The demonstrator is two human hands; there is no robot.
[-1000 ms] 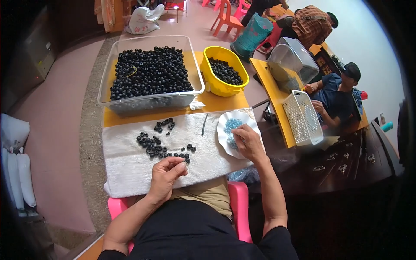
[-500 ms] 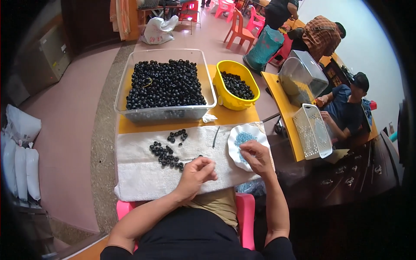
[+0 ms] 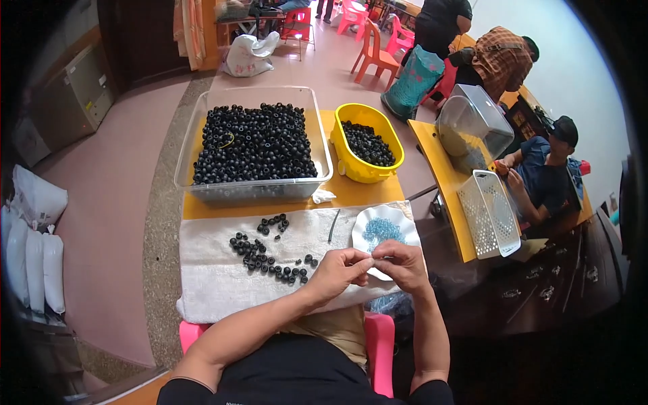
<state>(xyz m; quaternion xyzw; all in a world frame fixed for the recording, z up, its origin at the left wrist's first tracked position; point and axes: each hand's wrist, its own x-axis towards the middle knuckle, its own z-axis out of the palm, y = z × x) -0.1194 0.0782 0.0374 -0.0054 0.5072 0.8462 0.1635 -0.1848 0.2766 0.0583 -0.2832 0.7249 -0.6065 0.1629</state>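
Observation:
My left hand [image 3: 343, 270] and my right hand [image 3: 401, 265] meet fingertip to fingertip over the near edge of a scalloped white plate [image 3: 360, 228]. Both are closed in a pinch; whatever lies between the fingers is too small to name. Small pale-blue clear pieces [image 3: 382, 231] are heaped on the plate. Left of my hands, several loose black beads [image 3: 251, 254] are scattered on a white towel [image 3: 216, 287]. A short dark strip [image 3: 333, 226] lies on the towel left of the plate.
Behind the towel stand a large clear bin [image 3: 253, 193] and a yellow tub [image 3: 342, 165], both holding black beads. A white perforated basket [image 3: 487, 214] stands on the table at right, where another person [image 3: 545, 172] sits. White sacks [image 3: 37, 253] are at far left.
My left hand has moved right and up, away from the loose beads, to meet my right hand. The right hand has shifted slightly down to the plate's near edge.

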